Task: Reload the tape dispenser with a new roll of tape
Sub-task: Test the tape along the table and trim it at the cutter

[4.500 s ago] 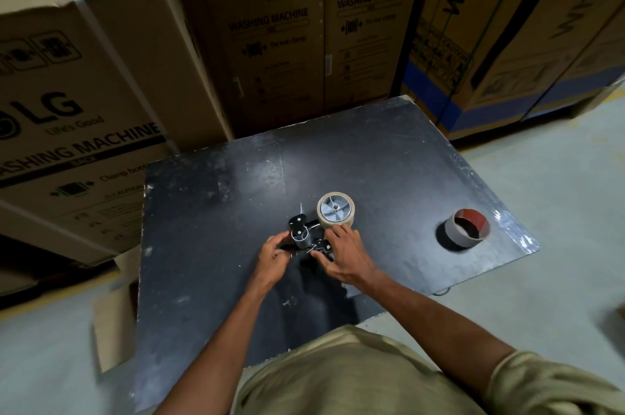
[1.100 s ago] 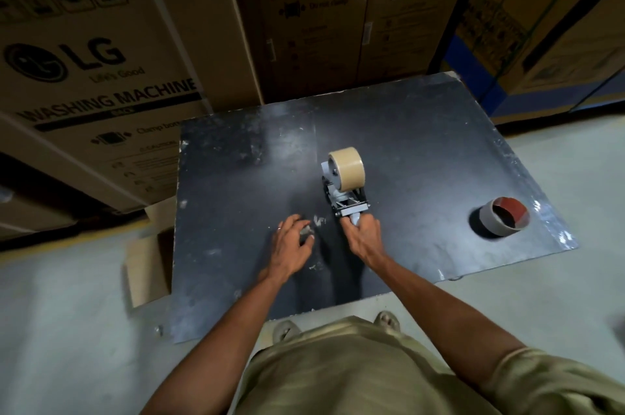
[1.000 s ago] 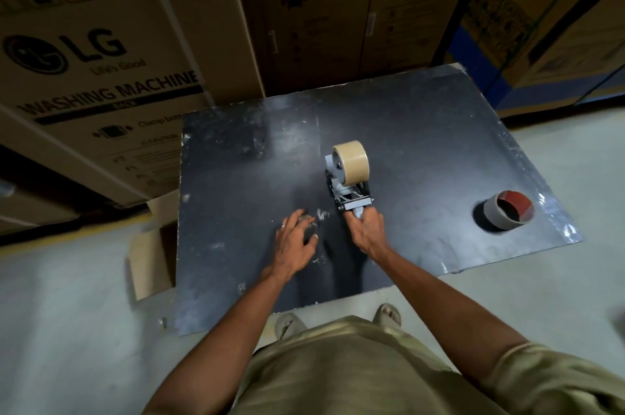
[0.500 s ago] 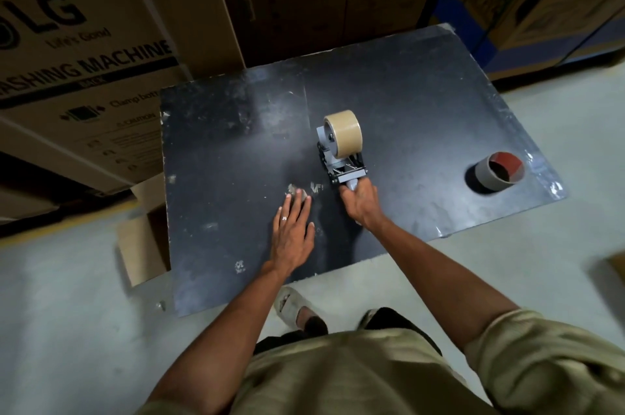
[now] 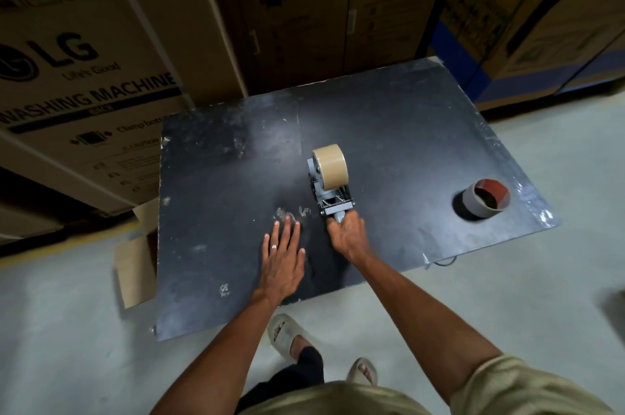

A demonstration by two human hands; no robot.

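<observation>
Our right hand (image 5: 345, 234) grips the tape dispenser (image 5: 333, 193) handle; our left hand (image 5: 283, 255) lies flat; the new roll (image 5: 330, 166) seems seated; press steadily.

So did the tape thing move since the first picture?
Yes. The tape dispenser lay flat on the black table then; now it stands upright, roll on top, farther from the near edge, with the right hand holding its handle.

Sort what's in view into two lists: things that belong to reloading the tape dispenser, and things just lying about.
Job in hand:
tape dispenser, gripped by the right hand
new tape roll, mounted on it
spent tape core, by the table's right edge
left hand, flat on the black table

Lying about:
washing machine cartons
cardboard scrap on the floor
</observation>
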